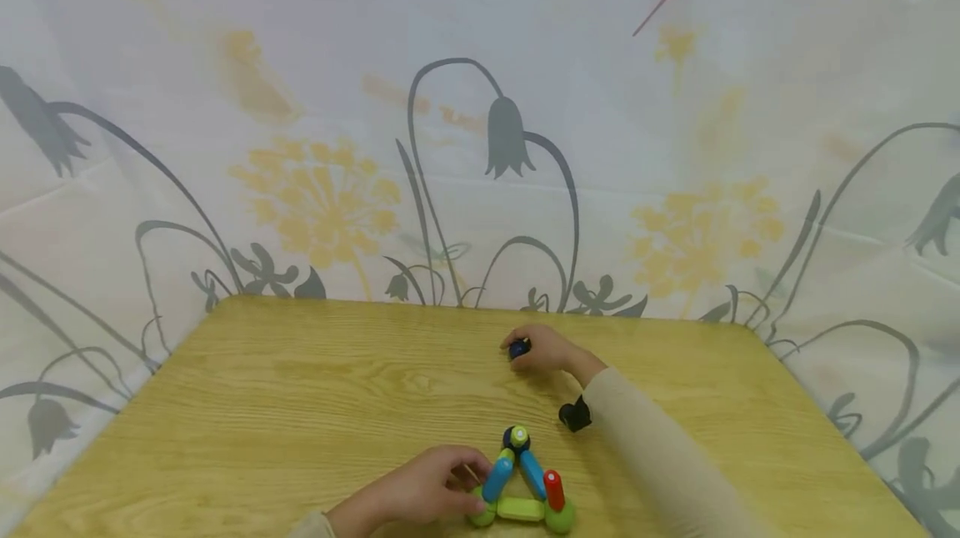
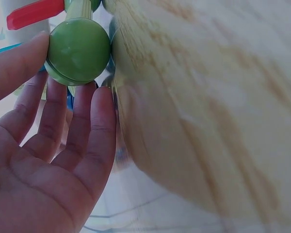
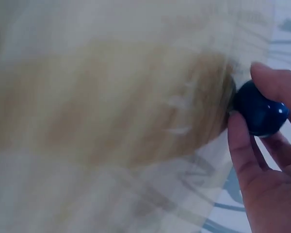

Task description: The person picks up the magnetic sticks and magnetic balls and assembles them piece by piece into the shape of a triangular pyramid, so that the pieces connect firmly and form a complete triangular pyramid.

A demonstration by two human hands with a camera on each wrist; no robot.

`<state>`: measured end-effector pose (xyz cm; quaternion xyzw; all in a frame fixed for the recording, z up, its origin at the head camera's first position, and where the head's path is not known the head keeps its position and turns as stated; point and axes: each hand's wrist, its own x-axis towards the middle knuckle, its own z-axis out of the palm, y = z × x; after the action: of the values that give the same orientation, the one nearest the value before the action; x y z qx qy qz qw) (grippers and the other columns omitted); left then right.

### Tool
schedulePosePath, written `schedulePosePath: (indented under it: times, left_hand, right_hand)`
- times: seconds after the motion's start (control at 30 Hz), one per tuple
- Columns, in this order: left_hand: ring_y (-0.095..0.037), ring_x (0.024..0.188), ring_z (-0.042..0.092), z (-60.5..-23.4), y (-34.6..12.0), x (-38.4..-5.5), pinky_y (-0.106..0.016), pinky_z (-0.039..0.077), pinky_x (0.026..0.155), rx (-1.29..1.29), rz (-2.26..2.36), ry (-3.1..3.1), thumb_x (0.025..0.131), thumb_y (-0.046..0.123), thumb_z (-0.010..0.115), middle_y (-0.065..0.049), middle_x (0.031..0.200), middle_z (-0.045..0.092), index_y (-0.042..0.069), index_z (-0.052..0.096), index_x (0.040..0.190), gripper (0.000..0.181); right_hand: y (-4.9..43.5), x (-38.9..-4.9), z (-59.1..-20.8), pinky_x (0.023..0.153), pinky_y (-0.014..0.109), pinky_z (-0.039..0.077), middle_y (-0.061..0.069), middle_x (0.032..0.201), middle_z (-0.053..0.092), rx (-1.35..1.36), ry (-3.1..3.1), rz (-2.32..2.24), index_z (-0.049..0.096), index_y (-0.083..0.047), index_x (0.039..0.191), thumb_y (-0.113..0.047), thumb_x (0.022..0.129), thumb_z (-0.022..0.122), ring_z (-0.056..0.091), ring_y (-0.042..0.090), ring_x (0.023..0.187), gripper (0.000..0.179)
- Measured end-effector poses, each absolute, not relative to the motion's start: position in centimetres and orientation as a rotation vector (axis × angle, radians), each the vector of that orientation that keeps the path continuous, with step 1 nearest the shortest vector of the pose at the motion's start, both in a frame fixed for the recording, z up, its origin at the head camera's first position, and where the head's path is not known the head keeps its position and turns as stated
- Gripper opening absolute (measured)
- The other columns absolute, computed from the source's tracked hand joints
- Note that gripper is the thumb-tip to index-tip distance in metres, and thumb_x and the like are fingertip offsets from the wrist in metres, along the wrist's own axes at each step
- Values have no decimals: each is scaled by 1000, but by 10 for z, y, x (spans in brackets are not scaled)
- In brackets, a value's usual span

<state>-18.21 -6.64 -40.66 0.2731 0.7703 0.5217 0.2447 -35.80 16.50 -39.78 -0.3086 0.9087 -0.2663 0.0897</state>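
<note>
In the head view my right hand (image 1: 546, 348) is over the far middle of the table, pinching a dark blue ball (image 1: 518, 349). The right wrist view shows that ball (image 3: 260, 109) between thumb and fingertips, close to the tabletop. My left hand (image 1: 429, 484) holds the near left corner of a triangular frame of toy balls and rods, its thumb and fingertips around a green ball (image 2: 79, 51). The frame has a light green rod (image 1: 521, 509) in front, blue rods (image 1: 533, 473), a red rod (image 1: 553, 490) on the right green ball (image 1: 559, 516), and a dark ball at the far corner.
The wooden table (image 1: 337, 379) reaches back to a pale flower-printed curtain (image 1: 465, 213). A small black device (image 1: 575, 414) shows beside the right sleeve (image 1: 660, 455), to the right of the frame's far corner.
</note>
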Motion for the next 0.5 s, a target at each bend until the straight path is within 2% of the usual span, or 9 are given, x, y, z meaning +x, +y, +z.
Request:
schedulePosePath:
  times: [0.17, 0.3, 0.5]
  left_hand:
    - [-9, 91, 57, -406, -66, -184, -23, 47, 78, 769, 1411, 2134, 85, 8, 68, 6, 100, 60, 9, 63, 105, 21]
    - [-10, 91, 57, -406, -66, -183, -24, 47, 78, 782, 1410, 2150, 85, 9, 69, 6, 100, 60, 9, 63, 104, 20]
    - [-13, 92, 58, -405, -65, -182, -24, 47, 78, 784, 1421, 2128, 85, 9, 68, 4, 101, 60, 9, 63, 103, 19]
  right_hand:
    - [177, -328, -399, 75, 29, 49, 9, 108, 61, -942, 2655, -897, 63, -2, 113, -13, 82, 73, 58, 20, 90, 35]
    - [183, -298, -400, 75, 28, 51, 9, 108, 61, -931, 2599, -1044, 61, 0, 116, -16, 84, 71, 60, 20, 90, 38]
    - [193, -259, -396, 70, 27, 51, 10, 107, 61, -925, 2552, -1246, 60, 2, 117, -17, 85, 70, 61, 16, 82, 38]
